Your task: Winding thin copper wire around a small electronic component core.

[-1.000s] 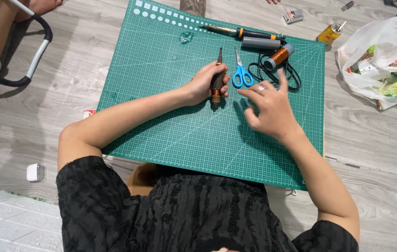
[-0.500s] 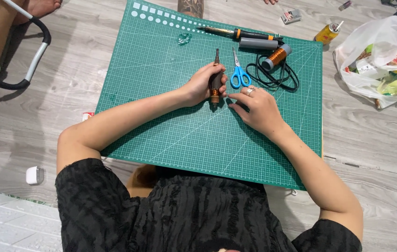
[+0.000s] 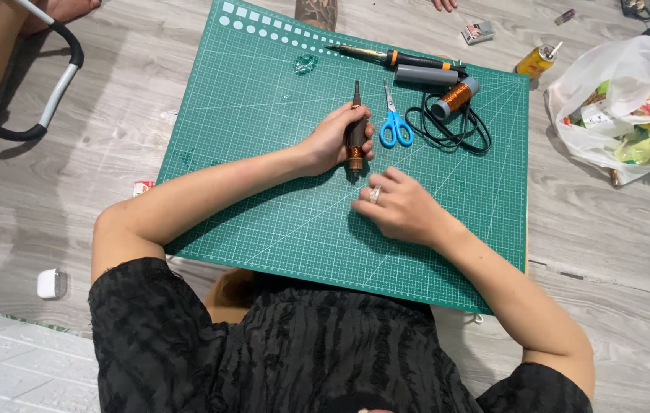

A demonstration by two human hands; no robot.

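The left hand (image 3: 334, 138) had its fingers clamped round a dark rod-shaped tool wound with copper wire (image 3: 355, 131), lying on the green gridded cutting mat (image 3: 264, 115) (blue-handled scissors (image 3: 394, 122) just beside). The right hand (image 3: 400, 206) rested nearby, fingers loosely curled, holding nothing.

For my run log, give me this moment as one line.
left hand: holds dark copper-wound tool | right hand: flat on green cutting mat, empty | nearby: blue scissors, copper wire spool

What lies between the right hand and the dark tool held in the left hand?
Nothing visible. The right hand rests on the green mat just below the tool; only bare mat separates them.
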